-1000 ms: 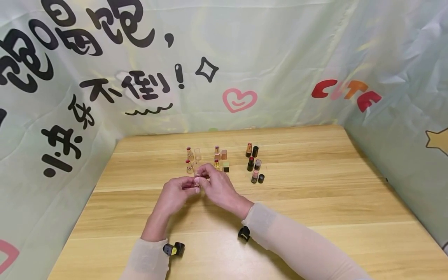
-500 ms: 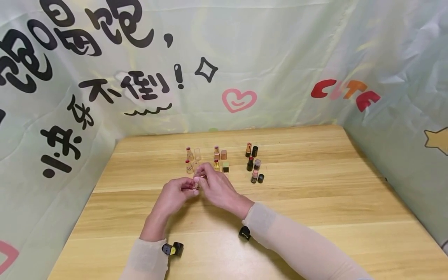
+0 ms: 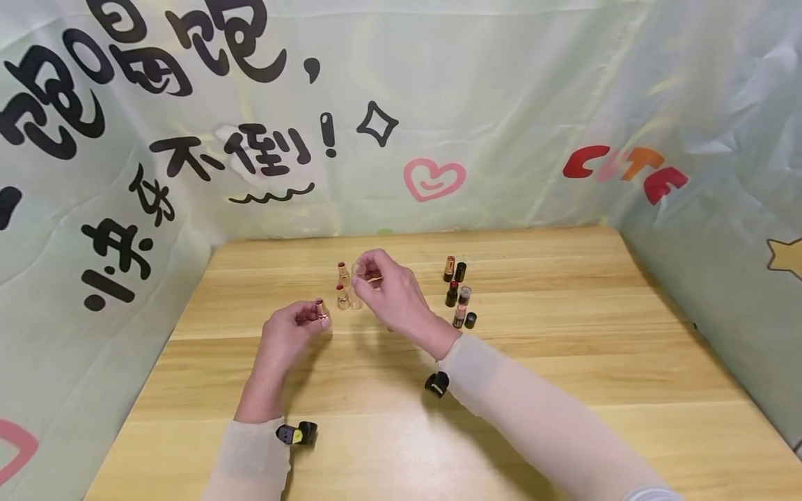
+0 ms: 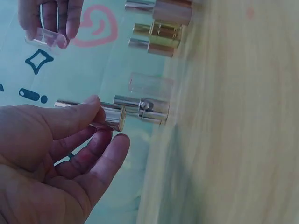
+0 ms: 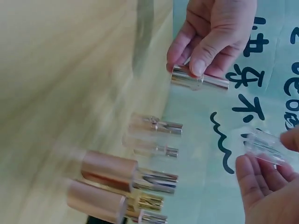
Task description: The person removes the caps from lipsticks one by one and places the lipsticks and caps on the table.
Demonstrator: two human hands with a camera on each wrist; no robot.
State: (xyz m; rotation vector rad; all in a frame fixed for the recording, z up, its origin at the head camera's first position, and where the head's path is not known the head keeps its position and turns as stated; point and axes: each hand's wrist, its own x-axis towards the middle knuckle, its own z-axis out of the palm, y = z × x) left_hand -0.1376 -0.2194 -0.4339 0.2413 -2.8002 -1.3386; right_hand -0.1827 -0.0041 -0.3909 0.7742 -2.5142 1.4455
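My left hand (image 3: 288, 337) pinches a shiny gold lipstick tube (image 3: 322, 310) just above the table; in the left wrist view the tube (image 4: 112, 115) lies between thumb and fingers. Apart from it and farther forward, my right hand (image 3: 396, 296) pinches a clear lipstick cap (image 5: 264, 147) by its sides. Two uncapped gold lipsticks, a rear one (image 3: 343, 273) and a nearer one (image 3: 342, 298), stand upright between the hands. A clear cap (image 3: 356, 300) stands beside the nearer lipstick. My right hand hides the middle group of lipsticks from the head view.
On the right stand black-based lipsticks (image 3: 452, 294) with their caps, including a black cap (image 3: 470, 320). In the right wrist view, rose-gold caps (image 5: 110, 170) and gold lipsticks form the middle group. A printed cloth (image 3: 501, 139) walls the wooden table (image 3: 564, 334).
My hands have come apart. The left has drawn back to the left with the lipstick tube; the right has moved up and forward with the clear cap, covering the middle group.
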